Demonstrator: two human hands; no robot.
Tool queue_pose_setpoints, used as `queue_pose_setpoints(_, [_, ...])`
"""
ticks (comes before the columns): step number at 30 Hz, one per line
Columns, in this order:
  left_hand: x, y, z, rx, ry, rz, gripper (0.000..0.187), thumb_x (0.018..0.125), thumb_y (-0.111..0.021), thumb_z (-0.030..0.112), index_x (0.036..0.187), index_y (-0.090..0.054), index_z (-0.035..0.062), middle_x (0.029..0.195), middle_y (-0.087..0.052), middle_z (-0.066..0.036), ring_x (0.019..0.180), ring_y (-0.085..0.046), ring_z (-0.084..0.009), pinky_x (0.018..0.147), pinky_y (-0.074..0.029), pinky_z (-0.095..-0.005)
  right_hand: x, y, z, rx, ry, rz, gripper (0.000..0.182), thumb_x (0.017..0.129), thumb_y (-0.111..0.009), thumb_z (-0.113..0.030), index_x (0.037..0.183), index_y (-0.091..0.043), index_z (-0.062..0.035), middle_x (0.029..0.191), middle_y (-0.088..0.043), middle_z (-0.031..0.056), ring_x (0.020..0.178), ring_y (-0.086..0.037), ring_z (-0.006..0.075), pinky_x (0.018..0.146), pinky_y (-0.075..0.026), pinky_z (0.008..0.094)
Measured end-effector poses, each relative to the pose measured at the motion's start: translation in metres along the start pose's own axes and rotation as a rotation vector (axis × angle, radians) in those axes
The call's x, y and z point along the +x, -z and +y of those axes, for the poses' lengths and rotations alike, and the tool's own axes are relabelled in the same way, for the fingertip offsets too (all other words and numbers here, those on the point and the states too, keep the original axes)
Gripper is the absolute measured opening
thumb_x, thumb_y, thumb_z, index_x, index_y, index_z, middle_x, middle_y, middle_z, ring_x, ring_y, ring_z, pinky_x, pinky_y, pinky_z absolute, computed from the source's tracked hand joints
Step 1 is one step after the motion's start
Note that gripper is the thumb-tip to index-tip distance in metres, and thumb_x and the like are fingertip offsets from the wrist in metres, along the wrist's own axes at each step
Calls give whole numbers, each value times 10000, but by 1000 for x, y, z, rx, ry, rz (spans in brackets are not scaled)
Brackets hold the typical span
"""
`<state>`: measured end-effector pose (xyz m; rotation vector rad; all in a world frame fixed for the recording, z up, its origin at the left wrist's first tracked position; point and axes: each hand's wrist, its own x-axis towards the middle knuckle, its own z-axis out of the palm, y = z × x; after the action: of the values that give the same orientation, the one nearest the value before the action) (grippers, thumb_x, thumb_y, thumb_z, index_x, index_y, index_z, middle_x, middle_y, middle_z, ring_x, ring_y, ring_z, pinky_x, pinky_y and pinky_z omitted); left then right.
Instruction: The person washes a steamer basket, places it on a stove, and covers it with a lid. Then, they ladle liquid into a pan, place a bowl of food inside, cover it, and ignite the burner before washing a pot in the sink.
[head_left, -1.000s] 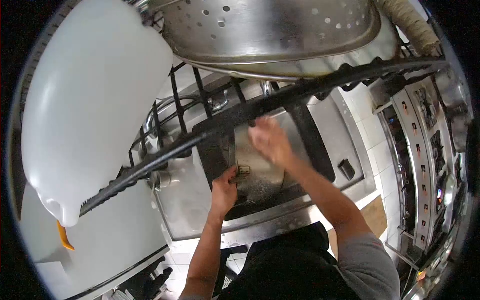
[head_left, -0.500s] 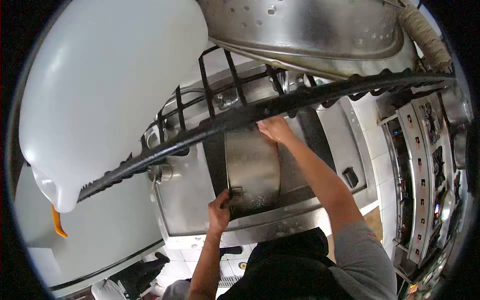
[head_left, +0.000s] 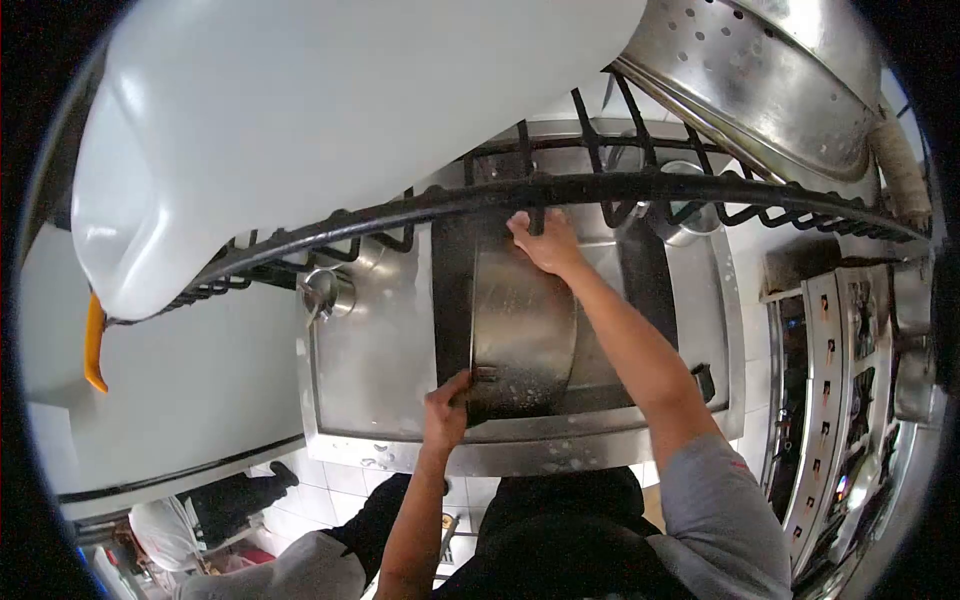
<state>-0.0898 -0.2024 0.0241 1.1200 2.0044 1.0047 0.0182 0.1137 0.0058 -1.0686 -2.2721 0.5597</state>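
A big steel pot lies on its side in a steel sink, its lower part wet and spotted with drops or foam. My left hand is closed on the pot's left edge, close to a small handle bracket. At the pot's far end, my right hand has its thumb and fingers apart, just below the black rack bar. I see nothing held in it. A small metal cup stands at the sink's left side.
A black wire rack crosses above the sink, carrying a large white plastic container and perforated steel bowls. A stove stands at the right. A person in a grey top is at lower left, with another person beyond.
My view has shifted, so the rack and container look closer and further right. My right hand's fingers have spread; my left hand keeps its grip on the pot's edge. A grey-topped person shows more.
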Motion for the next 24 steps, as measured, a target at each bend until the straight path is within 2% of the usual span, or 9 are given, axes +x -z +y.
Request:
queue_pose_setpoints(2, [-1,1,1,17,-19,41,544,692,-448,-123,1187,-648,-23,1118,-683,-231,1069,-669,-317,952,-501,-354,-3,24,-44,131,-19,-142,242,766,-656,-261,943,-625,-99,998,-604,155,1024,-539,394,854,-411,557])
queue_pose_setpoints(7, [2,1,5,-22,-3,24,561,678,-435,-129,1190,-642,-29,1097,-690,-231,1041,-679,-310,919,-511,-360,-89,49,-92,102,430,-111,287,888,-583,-283,1154,-630,-186,1096,-628,147,1071,-581,319,944,-382,573])
queue_pose_setpoints(9, [3,0,-6,19,-67,38,557,677,-433,-131,1183,-644,-31,1094,-689,-235,1028,-684,-311,913,-513,-357,-95,51,-71,192,401,57,180,767,-647,-204,923,-621,-118,1031,-624,134,1029,-559,343,899,-422,502])
queue_pose_setpoints(13, [-4,-3,-7,29,-110,83,516,682,-439,-130,1135,-665,-31,1043,-699,-240,977,-700,-314,881,-528,-353,-39,31,29,266,-144,-154,343,823,-622,-289,1101,-654,-89,1053,-643,190,992,-590,360,906,-441,463])
queue_pose_setpoints(17, [0,0,-7,35,-59,85,492,686,-451,-124,1119,-668,-37,1024,-703,-239,979,-700,-322,883,-528,-353,-153,27,-7,364,115,105,362,821,-650,-384,1037,-658,-93,1129,-619,144,1111,-541,372,1055,-315,543])
queue_pose_setpoints(21, [2,1,-6,29,-88,71,470,699,-463,-101,1116,-668,-34,1036,-704,-229,986,-695,-331,890,-522,-358,-189,34,-21,390,324,-22,338,783,-688,-416,946,-645,-122,1013,-606,86,1059,-548,335,1023,-317,580])
queue_pose_setpoints(22, [3,3,-9,37,-81,77,470,699,-463,-101,1116,-668,-34,1036,-704,-229,986,-695,-331,890,-522,-358,-173,28,-17,402,327,-25,338,783,-688,-416,946,-645,-122,1013,-606,86,1059,-548,335,1023,-317,580])
queue_pose_setpoints(23, [3,2,-14,61,-101,87,466,703,-462,-94,1117,-667,-33,1038,-704,-227,985,-693,-334,891,-519,-354,-142,25,-10,945,-6,-34,273,778,-683,-355,894,-634,-112,977,-606,77,996,-548,311,941,-356,523])
queue_pose_setpoints(24, [0,-3,-16,77,-122,86,462,708,-461,-86,1118,-666,-32,1039,-704,-225,985,-691,-336,893,-515,-351,-111,38,-7,793,-43,47,215,776,-668,-281,871,-616,-95,949,-611,84,946,-551,298,882,-381,473])
